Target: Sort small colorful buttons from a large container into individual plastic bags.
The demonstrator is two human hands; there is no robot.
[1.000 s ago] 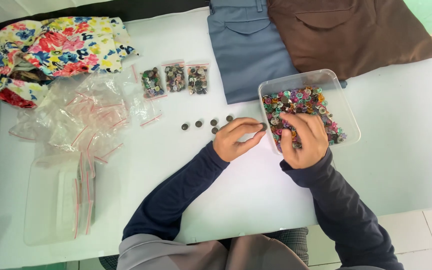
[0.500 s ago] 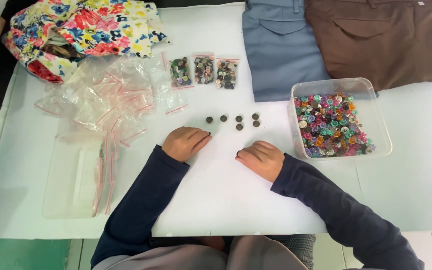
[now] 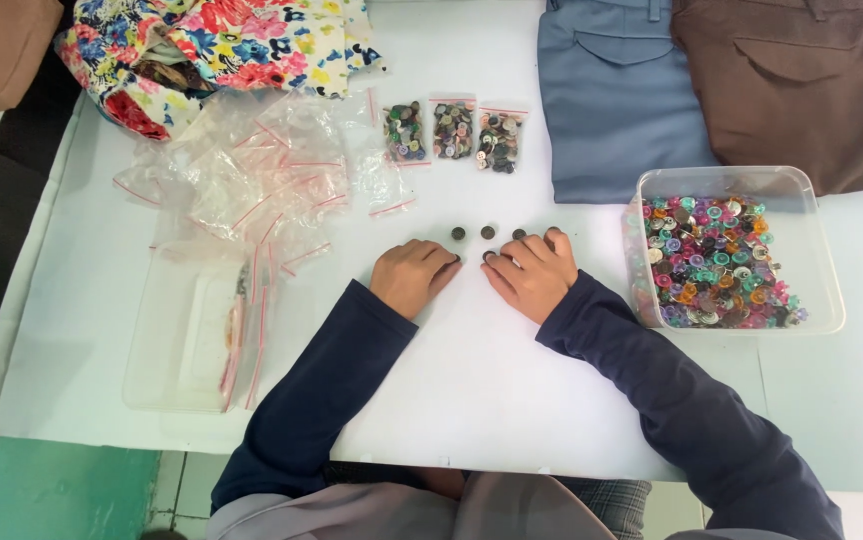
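Fabric [image 3: 222, 40] with a bright floral print is lying bunched at the far left corner of the white tabletop [image 3: 472, 390], and just in front of it I am seeing a loose heap of empty clear zip bags [image 3: 262, 175] with red seal strips. Nearer to me, a clear flat plastic lid [image 3: 192, 335] is resting on the left part of the tabletop with a few more bags lying over its right edge. Further along, three small filled bags of buttons [image 3: 452, 130] are sitting side by side, well beyond the hands. My left hand [image 3: 414, 275] is lying palm down with its fingers curled loosely, gripping nothing that I can make out, its fingertips just beside a short row of dark buttons [image 3: 488, 232] on the bare tabletop. My right hand [image 3: 532, 272] is resting close beside it, also palm down and half open, its fingertips touching or nearly touching the row; whether it is pinching one I cannot tell. Beyond it, folded blue trousers [image 3: 617, 95] and folded brown trousers [image 3: 802, 80] are lying at the far edge. At the right, a clear plastic tub [image 3: 822, 250] is holding a mass of mixed coloured buttons [image 3: 717, 260], near my right sleeve
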